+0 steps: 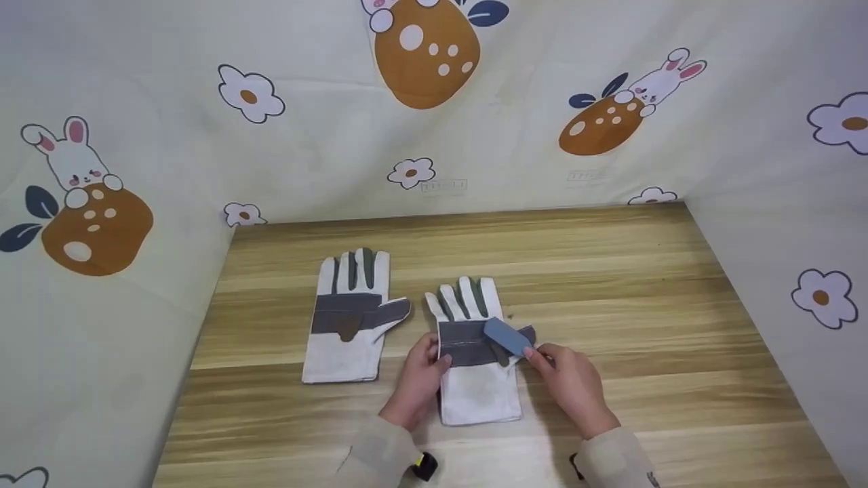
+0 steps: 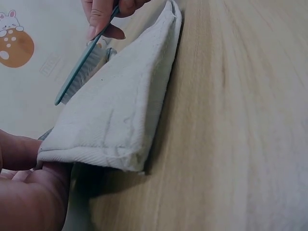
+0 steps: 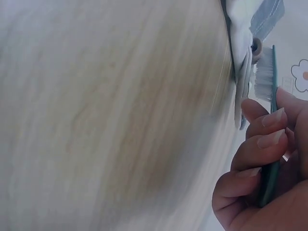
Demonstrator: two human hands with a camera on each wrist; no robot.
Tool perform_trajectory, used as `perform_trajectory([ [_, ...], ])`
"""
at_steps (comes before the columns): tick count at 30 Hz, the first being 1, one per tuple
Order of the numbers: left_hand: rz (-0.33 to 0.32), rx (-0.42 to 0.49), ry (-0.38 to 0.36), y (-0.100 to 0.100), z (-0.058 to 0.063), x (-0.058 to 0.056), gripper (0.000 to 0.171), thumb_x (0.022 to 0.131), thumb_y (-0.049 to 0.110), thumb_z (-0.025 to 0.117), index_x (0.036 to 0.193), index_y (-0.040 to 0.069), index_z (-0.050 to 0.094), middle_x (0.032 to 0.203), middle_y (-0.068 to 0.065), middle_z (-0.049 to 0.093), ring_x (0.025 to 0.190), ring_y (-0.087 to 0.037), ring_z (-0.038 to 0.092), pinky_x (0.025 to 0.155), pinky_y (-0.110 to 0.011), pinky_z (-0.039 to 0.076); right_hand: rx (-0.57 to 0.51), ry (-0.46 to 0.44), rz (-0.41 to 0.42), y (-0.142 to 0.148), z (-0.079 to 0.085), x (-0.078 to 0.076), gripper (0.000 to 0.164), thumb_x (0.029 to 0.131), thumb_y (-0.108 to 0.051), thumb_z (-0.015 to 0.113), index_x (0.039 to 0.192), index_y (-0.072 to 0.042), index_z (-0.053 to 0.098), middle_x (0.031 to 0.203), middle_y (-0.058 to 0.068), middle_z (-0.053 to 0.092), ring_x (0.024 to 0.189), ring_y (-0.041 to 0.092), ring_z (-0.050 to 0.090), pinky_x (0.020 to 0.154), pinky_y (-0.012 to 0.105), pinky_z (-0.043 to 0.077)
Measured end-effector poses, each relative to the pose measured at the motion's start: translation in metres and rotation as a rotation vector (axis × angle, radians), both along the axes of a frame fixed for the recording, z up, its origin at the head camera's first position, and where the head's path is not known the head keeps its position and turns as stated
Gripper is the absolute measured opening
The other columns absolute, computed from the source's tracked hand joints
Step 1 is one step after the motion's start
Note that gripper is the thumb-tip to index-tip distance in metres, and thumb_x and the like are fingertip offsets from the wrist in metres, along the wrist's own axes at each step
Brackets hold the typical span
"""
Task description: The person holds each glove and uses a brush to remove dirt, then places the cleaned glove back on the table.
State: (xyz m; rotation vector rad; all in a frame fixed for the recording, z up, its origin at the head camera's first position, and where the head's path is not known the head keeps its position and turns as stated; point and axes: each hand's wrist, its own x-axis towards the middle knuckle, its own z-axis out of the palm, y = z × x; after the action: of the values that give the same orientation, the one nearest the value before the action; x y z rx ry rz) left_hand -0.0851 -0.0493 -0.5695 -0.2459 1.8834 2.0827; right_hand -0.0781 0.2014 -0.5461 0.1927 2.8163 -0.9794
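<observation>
A white work glove (image 1: 480, 396) with a grey palm band lies on the table, its fingers pointing away from me. My left hand (image 1: 422, 376) pinches its left edge between thumb and fingers, and in the left wrist view the cuff (image 2: 103, 115) stands lifted off the wood there. With my right hand (image 1: 575, 385) I grip the handle of a blue-green brush (image 1: 506, 337). Its head is over the glove's palm near the thumb, pale bristles (image 3: 263, 77) facing the glove. A dark patch (image 1: 498, 352) shows partly beneath the brush.
To the left lies a second matching glove (image 1: 342, 359), with a brown patch (image 1: 349, 327) on its grey band. The wood-grain table (image 1: 651, 305) is bordered at the back and sides by a pale cloth (image 1: 325, 156) printed with rabbits and flowers.
</observation>
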Motion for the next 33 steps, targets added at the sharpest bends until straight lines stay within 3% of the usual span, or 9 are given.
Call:
perform_trajectory([
  [12, 0.019, -0.014, 0.017, 0.0, -0.001, 0.0, 0.033, 0.098, -0.008, 0.047, 0.13, -0.003, 0.052, 0.132, -0.022, 0.065, 0.115, -0.025, 0.066, 0.102, -0.04, 0.053, 0.013, 0.073, -0.051, 0.005, 0.001, 0.001, 0.034, 0.1, -0.04, 0.063, 0.099, -0.009, 0.076, 0.082, 0.003, 0.07, 0.071, 0.018, 0.055, 0.064, 0.033, 0.045],
  [20, 0.009, -0.036, 0.025, 0.002, 0.0, -0.001, 0.033, 0.098, -0.006, 0.049, 0.131, -0.002, 0.053, 0.132, -0.022, 0.065, 0.114, -0.025, 0.067, 0.101, -0.04, 0.054, -0.002, 0.065, 0.063, -0.015, -0.001, 0.007, 0.028, 0.098, -0.041, 0.065, 0.087, -0.016, 0.073, 0.066, -0.003, 0.056, 0.06, 0.013, 0.047, 0.056, 0.029, 0.037],
  [26, 0.005, -0.021, 0.018, 0.001, 0.001, 0.0, 0.033, 0.099, -0.006, 0.048, 0.132, -0.003, 0.051, 0.134, -0.022, 0.064, 0.116, -0.026, 0.065, 0.102, -0.041, 0.053, 0.052, 0.08, 0.046, -0.01, -0.002, 0.007, 0.025, 0.096, -0.038, 0.068, 0.097, -0.016, 0.078, 0.084, 0.0, 0.073, 0.066, 0.014, 0.053, 0.059, 0.031, 0.041],
  [33, 0.006, -0.028, -0.027, 0.0, 0.002, -0.001, 0.037, 0.1, -0.006, 0.047, 0.136, 0.0, 0.05, 0.138, -0.019, 0.062, 0.122, -0.025, 0.063, 0.107, -0.043, 0.05, 0.059, 0.032, 0.002, 0.006, -0.003, 0.006, 0.031, 0.098, -0.04, 0.064, 0.101, -0.012, 0.078, 0.089, 0.003, 0.074, 0.068, 0.016, 0.054, 0.058, 0.03, 0.04],
])
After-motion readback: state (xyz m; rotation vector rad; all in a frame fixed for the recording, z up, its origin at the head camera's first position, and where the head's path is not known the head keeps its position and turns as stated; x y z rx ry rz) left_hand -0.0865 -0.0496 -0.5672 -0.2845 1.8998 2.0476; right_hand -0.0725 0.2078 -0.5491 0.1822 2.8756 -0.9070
